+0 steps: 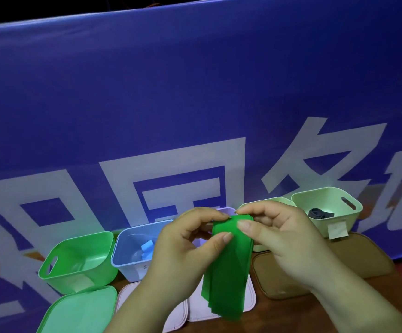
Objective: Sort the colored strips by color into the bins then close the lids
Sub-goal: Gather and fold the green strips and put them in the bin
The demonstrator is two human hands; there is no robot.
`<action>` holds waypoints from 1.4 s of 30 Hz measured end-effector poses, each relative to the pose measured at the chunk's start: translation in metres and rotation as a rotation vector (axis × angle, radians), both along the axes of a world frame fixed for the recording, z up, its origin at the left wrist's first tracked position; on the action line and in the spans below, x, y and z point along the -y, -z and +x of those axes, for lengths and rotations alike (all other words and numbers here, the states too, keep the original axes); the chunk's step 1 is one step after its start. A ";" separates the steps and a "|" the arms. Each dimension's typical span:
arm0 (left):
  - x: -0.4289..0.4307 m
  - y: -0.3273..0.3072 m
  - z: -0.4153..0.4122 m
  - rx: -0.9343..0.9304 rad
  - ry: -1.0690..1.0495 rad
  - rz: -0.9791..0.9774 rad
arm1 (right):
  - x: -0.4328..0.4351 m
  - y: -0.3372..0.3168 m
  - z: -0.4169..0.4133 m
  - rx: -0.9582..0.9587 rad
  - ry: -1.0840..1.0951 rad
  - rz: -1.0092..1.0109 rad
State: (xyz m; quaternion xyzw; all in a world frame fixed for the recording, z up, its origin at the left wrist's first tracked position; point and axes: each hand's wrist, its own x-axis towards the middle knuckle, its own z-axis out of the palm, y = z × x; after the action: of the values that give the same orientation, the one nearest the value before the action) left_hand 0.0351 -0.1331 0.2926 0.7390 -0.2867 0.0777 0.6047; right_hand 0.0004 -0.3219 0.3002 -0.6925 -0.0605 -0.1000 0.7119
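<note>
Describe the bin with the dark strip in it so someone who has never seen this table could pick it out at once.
Find the big blue banner with white characters; a row of open bins stands along its foot. Go to the row's right end, to the pale yellow-green bin. It is the only bin showing a coiled dark grey strip inside.

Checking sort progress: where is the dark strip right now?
Head view: the dark strip lies inside the pale green bin at far right, just beyond the right hand.
</note>
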 end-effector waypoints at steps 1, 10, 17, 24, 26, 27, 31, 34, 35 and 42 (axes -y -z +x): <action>0.000 0.000 0.001 -0.008 -0.003 -0.012 | 0.000 0.000 0.001 -0.001 -0.004 -0.006; 0.008 -0.001 0.006 -0.140 -0.026 -0.046 | 0.004 0.007 0.013 -0.005 -0.005 -0.077; 0.020 -0.001 0.011 -0.211 -0.033 -0.050 | 0.014 0.016 0.019 0.006 -0.008 -0.097; 0.032 0.003 0.020 -0.268 -0.034 -0.109 | 0.026 0.027 0.027 -0.020 -0.085 -0.019; 0.034 0.004 0.023 -0.278 -0.034 -0.113 | 0.028 0.030 0.027 -0.005 -0.099 -0.010; 0.035 0.003 0.024 -0.283 -0.031 -0.112 | 0.029 0.031 0.028 0.001 -0.085 0.003; 0.038 0.001 0.028 -0.325 -0.041 -0.098 | 0.033 0.032 0.032 0.027 -0.028 0.029; 0.038 0.000 0.029 -0.359 -0.038 -0.098 | 0.033 0.030 0.035 0.045 -0.024 -0.006; 0.038 0.000 0.030 -0.369 -0.035 -0.101 | 0.032 0.030 0.036 0.047 -0.026 -0.010; 0.036 -0.001 0.035 -0.375 -0.038 -0.120 | 0.028 0.029 0.043 0.062 -0.058 0.040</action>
State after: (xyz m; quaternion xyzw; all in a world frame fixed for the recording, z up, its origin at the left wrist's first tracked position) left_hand 0.0697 -0.1691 0.2938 0.7084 -0.1498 -0.0328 0.6889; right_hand 0.0437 -0.3497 0.2713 -0.6726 -0.1004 -0.1020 0.7260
